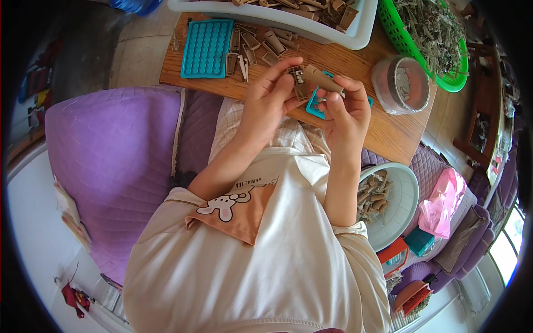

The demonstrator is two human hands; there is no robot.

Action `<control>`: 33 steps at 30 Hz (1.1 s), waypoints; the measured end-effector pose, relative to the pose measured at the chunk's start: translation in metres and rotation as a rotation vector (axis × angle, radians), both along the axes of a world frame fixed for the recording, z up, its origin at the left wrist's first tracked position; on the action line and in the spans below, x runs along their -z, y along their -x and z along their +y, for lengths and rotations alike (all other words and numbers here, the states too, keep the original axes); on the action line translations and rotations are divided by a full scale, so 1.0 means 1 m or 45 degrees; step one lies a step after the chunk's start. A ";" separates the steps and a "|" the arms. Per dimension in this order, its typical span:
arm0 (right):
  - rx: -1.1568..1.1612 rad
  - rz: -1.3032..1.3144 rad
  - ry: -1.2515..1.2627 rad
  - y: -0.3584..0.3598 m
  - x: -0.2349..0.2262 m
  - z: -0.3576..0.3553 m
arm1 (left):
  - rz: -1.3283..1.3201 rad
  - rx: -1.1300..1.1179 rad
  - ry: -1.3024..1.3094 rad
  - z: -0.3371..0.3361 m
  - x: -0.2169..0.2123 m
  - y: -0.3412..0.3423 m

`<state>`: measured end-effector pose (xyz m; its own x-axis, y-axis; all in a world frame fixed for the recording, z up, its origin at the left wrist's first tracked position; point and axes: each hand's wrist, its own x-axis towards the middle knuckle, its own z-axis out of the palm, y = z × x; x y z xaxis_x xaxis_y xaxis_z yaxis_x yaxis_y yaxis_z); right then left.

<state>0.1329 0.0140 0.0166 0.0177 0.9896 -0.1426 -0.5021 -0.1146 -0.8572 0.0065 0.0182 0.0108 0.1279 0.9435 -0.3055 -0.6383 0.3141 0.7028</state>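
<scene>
My left hand (270, 97) pinches a small dark brown piece (298, 77) between thumb and fingers. My right hand (347, 108) holds a tan rolled tube (323, 79) against that piece, just above the edge of a wooden table (383, 130). Both hands meet over a teal tray (316, 108) that they mostly hide. A second teal tray with rows of round holes (206, 48) lies to the left on the table. Several tan tubes (258, 44) lie loose beside it.
A white tub of tubes (355, 34) and a green basket of dried herb (438, 33) stand at the table's far side, a plastic-wrapped round jar (401, 84) on the right. A white bowl of tubes (397, 205) and a pink bag (441, 202) rest on the purple sofa (111, 161).
</scene>
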 end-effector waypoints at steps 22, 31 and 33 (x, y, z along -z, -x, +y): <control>0.280 -0.598 -0.085 0.005 -0.011 -0.027 | 0.199 0.057 -0.470 -0.008 -0.015 -0.019; 0.250 -0.807 -0.107 0.012 -0.011 -0.027 | 0.527 -0.055 -0.520 -0.018 -0.025 -0.028; 0.070 -0.909 -0.123 0.013 -0.022 -0.024 | 0.670 0.039 -0.578 -0.015 -0.020 -0.025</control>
